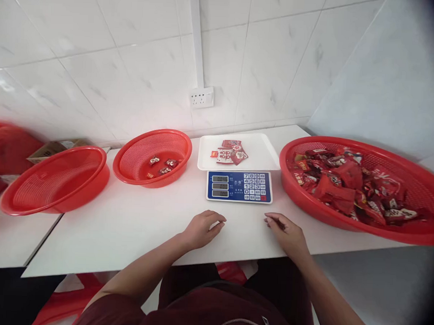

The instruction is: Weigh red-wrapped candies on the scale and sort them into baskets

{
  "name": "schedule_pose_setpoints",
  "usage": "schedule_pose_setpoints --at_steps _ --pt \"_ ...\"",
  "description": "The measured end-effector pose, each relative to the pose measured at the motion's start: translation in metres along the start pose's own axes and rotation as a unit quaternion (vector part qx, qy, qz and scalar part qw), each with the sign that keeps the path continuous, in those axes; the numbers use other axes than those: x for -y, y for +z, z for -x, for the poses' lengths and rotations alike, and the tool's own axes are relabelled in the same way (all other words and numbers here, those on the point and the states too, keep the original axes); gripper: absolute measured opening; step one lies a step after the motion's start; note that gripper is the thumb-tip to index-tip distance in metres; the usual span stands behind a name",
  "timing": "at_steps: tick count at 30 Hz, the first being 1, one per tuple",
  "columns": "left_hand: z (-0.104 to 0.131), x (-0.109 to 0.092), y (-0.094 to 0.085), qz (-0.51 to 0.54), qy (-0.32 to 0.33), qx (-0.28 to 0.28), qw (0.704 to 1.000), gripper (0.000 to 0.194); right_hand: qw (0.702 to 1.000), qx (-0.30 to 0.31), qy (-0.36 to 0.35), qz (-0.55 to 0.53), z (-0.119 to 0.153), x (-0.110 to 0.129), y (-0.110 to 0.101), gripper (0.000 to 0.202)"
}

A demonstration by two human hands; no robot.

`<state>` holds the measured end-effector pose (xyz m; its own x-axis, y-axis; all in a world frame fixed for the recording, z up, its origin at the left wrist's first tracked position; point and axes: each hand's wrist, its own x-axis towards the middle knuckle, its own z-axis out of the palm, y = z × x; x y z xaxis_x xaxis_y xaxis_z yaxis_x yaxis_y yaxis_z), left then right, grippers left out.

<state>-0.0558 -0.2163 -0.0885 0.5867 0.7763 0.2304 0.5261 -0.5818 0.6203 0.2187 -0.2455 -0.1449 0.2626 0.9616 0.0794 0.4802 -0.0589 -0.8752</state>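
My left hand [205, 229] rests on the white table below the scale, fingers loosely bent, thumb apart from the forefinger, holding nothing. To its right, my right hand [287, 234] lies on the table with loosely curved fingers and nothing visible in it. Between and just beyond them is the blue keypad panel of a weighing scale [240, 186]; digits show on its display. Several red and white wrapped snack packets [232, 152] lie on the scale's white tray [264, 152]. A large red basket [329, 220] nearest my right hand is heaped with red packets [349, 182].
A red mesh basket [134, 151] at the left holds a few packets [165, 171]. Farther left, another red basket [54, 174] stands across a table seam. Behind it are a cardboard box [47, 151] and a red bag [14, 149]. A wall socket [201, 97] is above the tray.
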Motion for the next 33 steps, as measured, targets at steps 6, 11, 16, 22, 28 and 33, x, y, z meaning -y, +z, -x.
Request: schedule_pose_setpoints --at_steps 6,11,16,22,28,33 --pt "0.012 0.012 0.013 -0.039 0.069 -0.025 0.997 0.024 0.999 -0.037 -0.018 0.018 0.003 0.001 0.004 0.030" --pt "0.015 0.016 0.009 -0.025 0.034 -0.052 0.998 0.022 0.996 -0.045 -0.030 0.070 0.005 0.004 0.006 0.031" --pt "0.015 0.013 0.006 -0.013 0.006 -0.031 0.999 0.023 0.993 -0.042 -0.038 0.101 0.005 0.004 0.010 0.030" --pt "0.014 0.012 0.009 -0.017 0.015 0.018 1.000 0.024 0.990 0.024 -0.089 0.105 0.013 0.038 -0.007 0.025" --pt "0.001 0.010 0.004 -0.029 0.070 -0.014 0.997 0.021 0.963 -0.057 -0.182 0.192 -0.014 0.096 -0.094 0.025" --pt "-0.022 -0.008 -0.005 -0.042 0.101 -0.030 0.994 0.020 0.949 -0.057 -0.066 0.304 -0.055 0.095 -0.161 0.036"
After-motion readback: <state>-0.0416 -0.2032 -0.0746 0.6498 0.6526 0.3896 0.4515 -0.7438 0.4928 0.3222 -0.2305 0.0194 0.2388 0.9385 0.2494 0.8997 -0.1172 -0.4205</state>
